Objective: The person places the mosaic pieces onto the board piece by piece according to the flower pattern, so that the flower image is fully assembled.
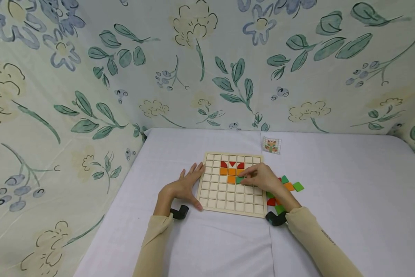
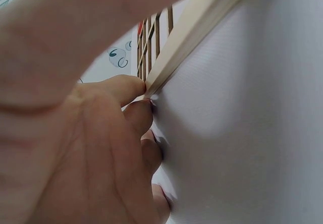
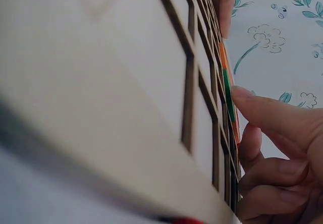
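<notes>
A pale wooden grid board (image 1: 216, 195) lies on the white-covered table. Two rounded red tiles (image 1: 223, 164) and a red triangle (image 1: 232, 164) sit in its upper cells, with several orange square tiles (image 1: 231, 179) below them. My right hand (image 1: 261, 177) has thumb and forefinger at a green tile (image 3: 229, 94), which lies in a cell beside the lowest orange square. The other right fingers curl under. On the left, my left hand (image 1: 184, 187) rests spread along the board's side edge, fingertips at the rim and thumb by the near corner.
Loose green, orange and red tiles (image 1: 298, 186) lie right of the board, partly under my right forearm. A small printed pattern card (image 1: 271, 146) lies behind the board's far right corner. Floral cloth (image 1: 193, 96) hangs behind the table.
</notes>
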`<state>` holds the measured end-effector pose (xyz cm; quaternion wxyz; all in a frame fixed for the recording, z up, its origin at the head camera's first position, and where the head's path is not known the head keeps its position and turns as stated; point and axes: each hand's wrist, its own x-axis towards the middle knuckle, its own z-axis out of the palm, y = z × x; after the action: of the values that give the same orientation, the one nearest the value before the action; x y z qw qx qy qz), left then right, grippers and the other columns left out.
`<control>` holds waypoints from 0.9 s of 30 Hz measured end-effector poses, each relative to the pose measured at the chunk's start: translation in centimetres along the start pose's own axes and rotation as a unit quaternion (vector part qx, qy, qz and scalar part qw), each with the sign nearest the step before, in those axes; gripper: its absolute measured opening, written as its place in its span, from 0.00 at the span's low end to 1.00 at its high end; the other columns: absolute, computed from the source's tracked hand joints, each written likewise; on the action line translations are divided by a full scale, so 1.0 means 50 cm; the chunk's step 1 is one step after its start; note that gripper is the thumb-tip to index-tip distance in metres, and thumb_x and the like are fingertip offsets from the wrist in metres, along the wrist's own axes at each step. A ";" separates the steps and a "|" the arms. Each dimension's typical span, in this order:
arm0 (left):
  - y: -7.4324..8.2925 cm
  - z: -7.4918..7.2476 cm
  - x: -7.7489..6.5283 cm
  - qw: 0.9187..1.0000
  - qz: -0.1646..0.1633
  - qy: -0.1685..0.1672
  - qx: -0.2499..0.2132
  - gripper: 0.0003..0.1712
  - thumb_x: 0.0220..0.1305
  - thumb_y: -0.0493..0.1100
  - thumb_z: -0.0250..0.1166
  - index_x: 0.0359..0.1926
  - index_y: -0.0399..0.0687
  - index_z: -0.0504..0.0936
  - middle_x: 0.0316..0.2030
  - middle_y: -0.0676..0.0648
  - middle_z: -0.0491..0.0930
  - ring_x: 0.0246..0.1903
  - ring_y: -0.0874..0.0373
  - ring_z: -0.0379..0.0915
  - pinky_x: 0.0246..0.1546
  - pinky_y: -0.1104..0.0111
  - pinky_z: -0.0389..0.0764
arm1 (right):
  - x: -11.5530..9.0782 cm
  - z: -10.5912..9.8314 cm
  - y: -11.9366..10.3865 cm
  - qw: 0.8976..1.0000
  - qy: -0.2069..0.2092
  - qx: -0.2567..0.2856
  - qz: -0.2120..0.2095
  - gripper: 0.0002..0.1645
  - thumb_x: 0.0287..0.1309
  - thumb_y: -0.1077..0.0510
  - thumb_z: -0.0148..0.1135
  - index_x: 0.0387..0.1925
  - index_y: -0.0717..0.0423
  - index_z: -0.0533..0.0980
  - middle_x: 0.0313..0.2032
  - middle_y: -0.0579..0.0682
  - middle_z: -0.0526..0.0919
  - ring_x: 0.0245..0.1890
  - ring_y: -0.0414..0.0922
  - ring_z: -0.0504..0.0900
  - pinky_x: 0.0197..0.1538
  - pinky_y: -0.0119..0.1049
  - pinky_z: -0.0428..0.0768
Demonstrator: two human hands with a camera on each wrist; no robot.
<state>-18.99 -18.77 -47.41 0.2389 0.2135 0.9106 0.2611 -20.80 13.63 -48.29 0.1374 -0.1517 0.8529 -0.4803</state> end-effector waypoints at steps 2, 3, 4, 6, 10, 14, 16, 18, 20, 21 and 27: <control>0.001 0.000 -0.001 1.000 0.000 -0.001 0.000 0.86 0.35 0.52 0.90 0.84 0.49 0.37 0.84 0.49 0.28 0.83 0.49 0.18 0.81 0.43 0.24 | -0.004 -0.003 -0.001 1.000 0.002 -0.003 0.001 0.12 0.57 0.61 0.76 0.43 0.59 0.89 0.30 0.55 0.85 0.28 0.42 0.77 0.34 0.30 0.77; 0.001 0.000 -0.001 1.000 -0.001 -0.002 -0.001 0.86 0.35 0.52 0.90 0.84 0.48 0.37 0.84 0.49 0.28 0.83 0.49 0.18 0.81 0.43 0.24 | -0.007 -0.005 -0.002 1.000 0.003 -0.004 0.005 0.11 0.58 0.60 0.76 0.43 0.57 0.89 0.31 0.54 0.85 0.27 0.42 0.77 0.33 0.30 0.77; 0.002 0.000 -0.001 1.000 -0.001 -0.002 -0.001 0.86 0.35 0.52 0.90 0.84 0.48 0.38 0.84 0.49 0.28 0.83 0.49 0.18 0.81 0.42 0.24 | -0.010 -0.009 -0.004 1.000 0.004 -0.005 0.009 0.11 0.59 0.59 0.76 0.43 0.56 0.89 0.32 0.53 0.85 0.27 0.42 0.76 0.32 0.30 0.76; 0.004 -0.001 -0.002 1.000 -0.001 -0.001 -0.001 0.86 0.35 0.52 0.90 0.84 0.48 0.38 0.84 0.49 0.29 0.83 0.49 0.18 0.81 0.42 0.24 | -0.017 -0.019 -0.005 1.000 0.005 -0.009 0.012 0.11 0.60 0.58 0.75 0.44 0.56 0.89 0.33 0.53 0.84 0.25 0.41 0.74 0.28 0.30 0.74; 0.005 -0.002 -0.003 1.000 -0.001 -0.001 -0.001 0.86 0.35 0.52 0.90 0.84 0.48 0.38 0.84 0.48 0.29 0.83 0.49 0.18 0.81 0.42 0.24 | -0.033 -0.048 -0.004 0.999 0.010 -0.024 0.020 0.14 0.63 0.55 0.72 0.48 0.56 0.88 0.35 0.53 0.83 0.22 0.41 0.71 0.24 0.29 0.69; 0.004 -0.001 -0.002 1.000 -0.001 -0.001 0.000 0.86 0.35 0.52 0.90 0.84 0.48 0.38 0.84 0.48 0.29 0.83 0.49 0.18 0.81 0.42 0.24 | -0.049 -0.084 0.003 0.998 0.022 -0.047 0.037 0.17 0.65 0.53 0.71 0.51 0.56 0.87 0.37 0.54 0.84 0.27 0.44 0.74 0.26 0.29 0.70; 0.004 -0.001 -0.002 1.000 -0.002 -0.001 0.001 0.87 0.34 0.52 0.90 0.84 0.48 0.38 0.84 0.48 0.29 0.83 0.49 0.18 0.81 0.42 0.25 | -0.059 -0.102 0.007 0.997 0.033 -0.056 0.051 0.19 0.65 0.52 0.71 0.53 0.56 0.86 0.40 0.55 0.85 0.30 0.46 0.75 0.28 0.30 0.72; 0.003 -0.001 -0.002 1.000 -0.003 -0.001 0.002 0.87 0.34 0.53 0.90 0.84 0.48 0.37 0.84 0.49 0.28 0.83 0.49 0.18 0.81 0.42 0.25 | -0.069 -0.121 0.011 0.995 0.046 -0.066 0.066 0.21 0.65 0.51 0.70 0.55 0.56 0.85 0.43 0.56 0.85 0.34 0.47 0.75 0.31 0.30 0.73; 0.003 -0.001 -0.003 1.000 -0.003 -0.001 0.002 0.87 0.34 0.53 0.90 0.84 0.48 0.38 0.84 0.49 0.28 0.83 0.49 0.18 0.81 0.42 0.25 | -0.079 -0.139 0.017 0.993 0.056 -0.068 0.082 0.22 0.66 0.50 0.69 0.57 0.56 0.84 0.45 0.57 0.85 0.34 0.49 0.76 0.31 0.31 0.75; 0.003 -0.001 -0.003 1.000 -0.002 -0.001 0.001 0.87 0.34 0.53 0.90 0.84 0.48 0.38 0.84 0.49 0.28 0.83 0.49 0.18 0.81 0.42 0.25 | -0.084 -0.148 0.020 0.992 0.059 -0.070 0.089 0.23 0.66 0.50 0.69 0.58 0.56 0.83 0.46 0.57 0.85 0.35 0.49 0.76 0.32 0.32 0.76; 0.003 -0.001 -0.003 1.000 0.000 -0.002 -0.004 0.86 0.34 0.53 0.90 0.84 0.48 0.38 0.84 0.49 0.28 0.83 0.49 0.18 0.81 0.42 0.24 | -0.104 -0.191 0.039 0.988 0.057 -0.077 0.118 0.26 0.66 0.51 0.68 0.62 0.57 0.80 0.51 0.60 0.84 0.35 0.50 0.79 0.34 0.34 0.80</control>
<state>-18.85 -18.76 -47.24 0.2413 0.2131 0.9091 0.2642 -19.90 24.07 -44.74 0.1320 -0.0325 0.9058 -0.4013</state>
